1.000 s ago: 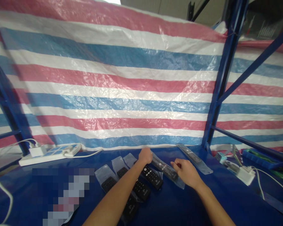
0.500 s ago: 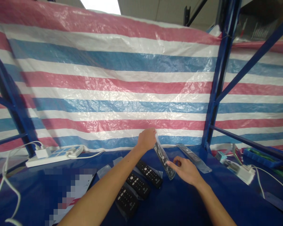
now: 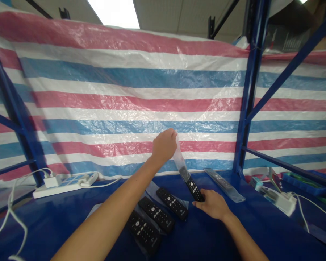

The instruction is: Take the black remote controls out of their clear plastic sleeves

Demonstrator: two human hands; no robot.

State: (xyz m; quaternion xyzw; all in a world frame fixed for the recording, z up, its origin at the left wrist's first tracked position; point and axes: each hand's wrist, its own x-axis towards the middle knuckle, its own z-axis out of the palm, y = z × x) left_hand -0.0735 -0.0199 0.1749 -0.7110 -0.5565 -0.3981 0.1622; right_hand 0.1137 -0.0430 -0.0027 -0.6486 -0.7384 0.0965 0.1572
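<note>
A black remote control [image 3: 194, 188] slants above the blue table, its upper end still inside a clear plastic sleeve [image 3: 180, 159]. My left hand [image 3: 165, 145] is closed on the sleeve's upper end, raised in front of the striped sheet. With the fingers of my right hand [image 3: 212, 204] I grip the remote's lower end, which is bare of plastic. Left of it three black remotes lie side by side on plastic sleeves: the nearest [image 3: 143, 232], a middle one [image 3: 157, 214] and a farther one [image 3: 172, 203]. My left forearm hides part of the nearest.
Another remote in a sealed sleeve [image 3: 224, 185] lies at the right on the blue table [image 3: 195, 235]. A white power strip [image 3: 65, 184] with cables sits at the left. Blue rack posts [image 3: 251, 87] and a striped sheet [image 3: 141, 98] stand behind; a white adapter [image 3: 284, 203] lies far right.
My left hand has risen with the sleeve, drawing it up along the remote. My right hand has closed on the remote's lower end, now out of the plastic. The view has shifted slightly.
</note>
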